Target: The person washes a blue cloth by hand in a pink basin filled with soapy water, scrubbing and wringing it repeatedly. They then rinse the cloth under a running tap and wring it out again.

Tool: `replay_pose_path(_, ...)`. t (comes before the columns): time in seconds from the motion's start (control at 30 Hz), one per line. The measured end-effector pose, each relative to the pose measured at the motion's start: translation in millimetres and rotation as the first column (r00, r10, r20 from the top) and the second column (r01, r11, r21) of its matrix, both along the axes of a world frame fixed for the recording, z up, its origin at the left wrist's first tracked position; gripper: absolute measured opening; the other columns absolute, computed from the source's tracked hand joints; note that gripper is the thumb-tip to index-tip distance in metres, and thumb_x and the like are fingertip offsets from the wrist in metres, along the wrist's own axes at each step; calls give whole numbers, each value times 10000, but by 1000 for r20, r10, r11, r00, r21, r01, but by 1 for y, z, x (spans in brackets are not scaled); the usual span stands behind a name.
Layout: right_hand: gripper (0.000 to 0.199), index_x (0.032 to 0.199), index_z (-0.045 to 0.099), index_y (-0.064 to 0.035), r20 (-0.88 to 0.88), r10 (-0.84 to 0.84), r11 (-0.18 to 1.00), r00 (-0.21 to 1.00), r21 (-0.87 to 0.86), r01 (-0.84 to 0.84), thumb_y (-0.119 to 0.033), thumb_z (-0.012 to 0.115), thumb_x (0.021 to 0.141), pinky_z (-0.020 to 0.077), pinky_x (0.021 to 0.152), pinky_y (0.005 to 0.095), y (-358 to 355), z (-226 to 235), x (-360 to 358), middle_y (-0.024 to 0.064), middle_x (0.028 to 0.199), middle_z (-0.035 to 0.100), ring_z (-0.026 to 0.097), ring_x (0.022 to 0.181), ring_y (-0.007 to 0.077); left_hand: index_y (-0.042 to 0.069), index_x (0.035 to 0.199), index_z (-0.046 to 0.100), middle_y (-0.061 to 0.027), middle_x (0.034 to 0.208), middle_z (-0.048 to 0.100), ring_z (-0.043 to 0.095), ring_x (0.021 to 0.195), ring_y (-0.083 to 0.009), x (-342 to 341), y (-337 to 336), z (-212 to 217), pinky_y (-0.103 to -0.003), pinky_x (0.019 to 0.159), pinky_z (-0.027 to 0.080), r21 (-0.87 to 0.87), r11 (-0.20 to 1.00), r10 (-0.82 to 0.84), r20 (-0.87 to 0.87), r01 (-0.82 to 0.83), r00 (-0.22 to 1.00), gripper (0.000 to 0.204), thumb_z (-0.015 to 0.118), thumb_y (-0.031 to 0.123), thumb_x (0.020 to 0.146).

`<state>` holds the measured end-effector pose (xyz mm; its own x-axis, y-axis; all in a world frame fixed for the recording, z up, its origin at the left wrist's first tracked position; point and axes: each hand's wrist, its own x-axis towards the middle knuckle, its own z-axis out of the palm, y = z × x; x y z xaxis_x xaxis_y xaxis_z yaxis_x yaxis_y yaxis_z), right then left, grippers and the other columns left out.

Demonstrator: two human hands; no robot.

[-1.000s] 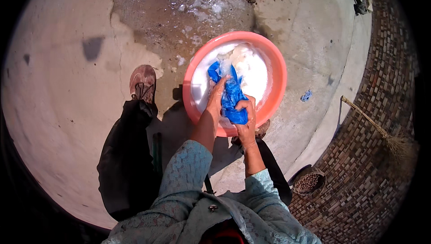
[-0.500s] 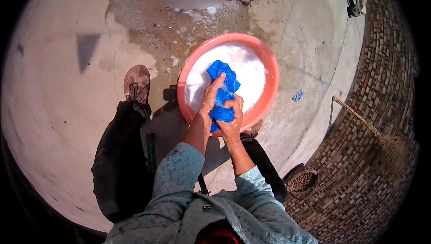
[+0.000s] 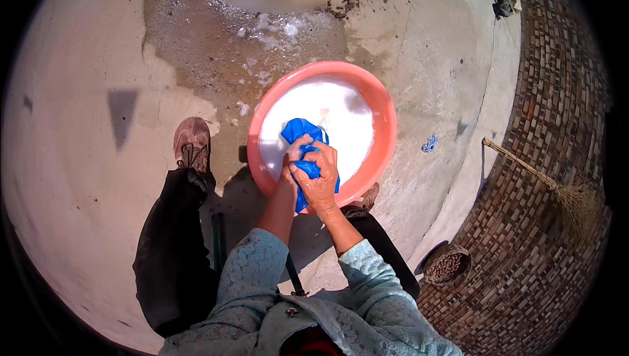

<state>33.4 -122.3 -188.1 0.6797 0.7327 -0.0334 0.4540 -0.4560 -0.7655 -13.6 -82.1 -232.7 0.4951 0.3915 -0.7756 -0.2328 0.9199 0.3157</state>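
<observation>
A wet, bunched blue cloth (image 3: 303, 129) is squeezed between my hands over the near left part of a salmon-pink plastic basin (image 3: 386, 136). White suds (image 3: 350, 120) fill the basin. My left hand (image 3: 293, 158) grips the cloth from the left side, partly covered by the other hand. My right hand (image 3: 321, 176) is wrapped around it from the right, fingers curled over the top. Folds of the cloth stick out beyond the fingers and hang below, near the basin's near rim. What kind of garment or cloth it is cannot be made out.
My shoes (image 3: 192, 141) stand on either side of the basin on concrete. Wet, foamy ground (image 3: 262, 41) lies beyond it. At right are a small blue scrap (image 3: 430, 143), a straw broom (image 3: 534, 172) and a basket of small round brown things (image 3: 447, 267), by brick paving (image 3: 511, 238).
Both hands have drawn closer together and the cloth is bunched tighter. My right hand has shifted up over it. The view has moved slightly, so the basin sits lower and further left.
</observation>
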Motion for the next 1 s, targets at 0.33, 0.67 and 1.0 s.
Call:
replay_pose_path(0.33, 446, 1142, 585, -185, 78, -284, 949, 956, -118, 291, -373, 677, 748, 267, 997, 470, -33, -71, 96, 188, 1266, 407, 343, 1182, 381, -88, 1286, 283, -286, 1245, 354, 346, 1168, -423, 20, -13, -35, -450, 999, 300, 499, 646, -124, -678, 578, 724, 824, 714, 259, 675)
replay_pose_path(0.67, 469, 1259, 500, -257, -286, 244, 366, 927, -858, -361, -214, 575, 798, 451, 884, 423, -114, -162, 102, 200, 1247, 492, 571, 1018, 343, 137, 1342, 348, -243, 1160, 407, 408, 1081, -414, 11, -33, -54, -511, 927, 311, 603, 384, -225, -674, 700, 704, 808, 740, 325, 661)
replay_pose_path(1.0, 214, 674, 476, -73, -512, -256, 943, 820, 54, 328, 99, 509, 551, 367, 737, 222, -44, -5, 56, 19, 790, 477, 472, 749, 139, 58, 1361, 339, -198, 1366, 302, 309, 1240, -345, 33, -6, -46, -442, 1029, 259, -6, 964, -263, -176, 266, 949, 890, 579, 636, 728)
